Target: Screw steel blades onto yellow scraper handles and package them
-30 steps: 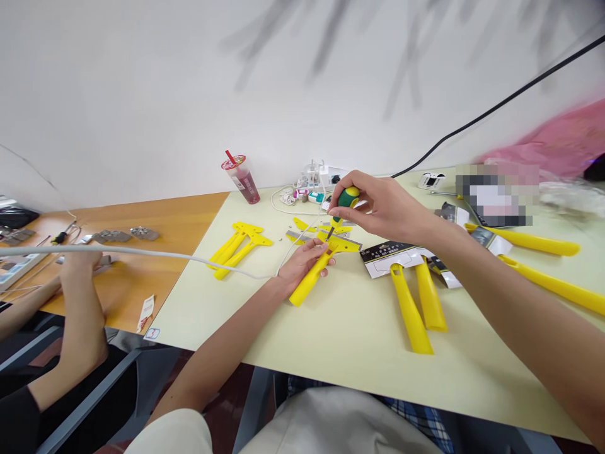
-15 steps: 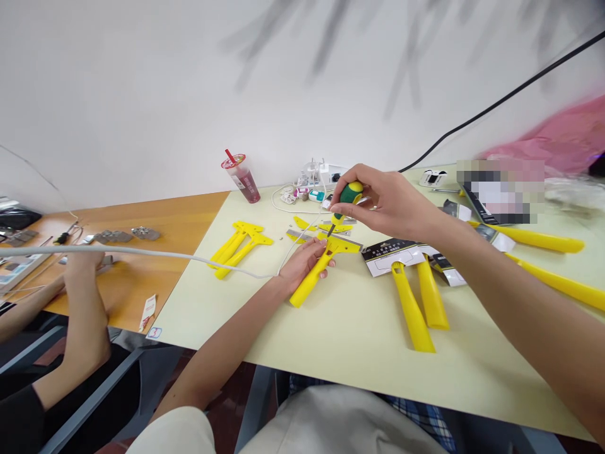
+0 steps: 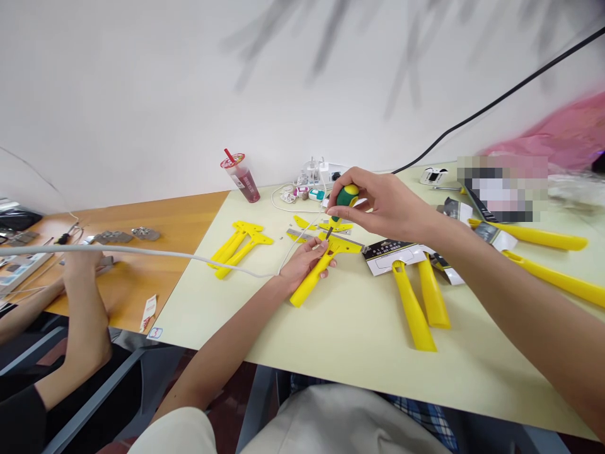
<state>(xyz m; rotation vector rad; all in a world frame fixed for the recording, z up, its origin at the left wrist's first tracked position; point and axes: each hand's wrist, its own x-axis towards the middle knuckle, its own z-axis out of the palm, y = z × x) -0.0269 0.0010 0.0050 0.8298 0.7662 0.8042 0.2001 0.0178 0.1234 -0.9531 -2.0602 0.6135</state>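
My left hand (image 3: pixel 305 260) is closed around a yellow scraper (image 3: pixel 309 280), near where its handle meets the wide head. A metal blade edge shows along the far side of that head. My right hand (image 3: pixel 366 198) grips a green and yellow screwdriver (image 3: pixel 347 197) from above, its shaft slanting down to the scraper's head. The exact spot under the tip is too small to make out. Behind the scraper lie loose yellow cover plates (image 3: pixel 336 226) and a metal blade (image 3: pixel 297 236). To the left rest yellow scraper bodies (image 3: pixel 243 249).
Yellow handles (image 3: pixel 413 306) with printed cards lie at right, beside more handles (image 3: pixel 543 237). A drink cup (image 3: pixel 242 180) and a power strip (image 3: pixel 314 173) stand by the wall. A white cable (image 3: pixel 227 265) crosses the view. A co-worker's arm (image 3: pixel 85 302) is at the left table.
My right hand and the screwdriver have shifted very slightly left, and the screwdriver still points at the scraper's head. My left hand keeps its hold on the scraper.
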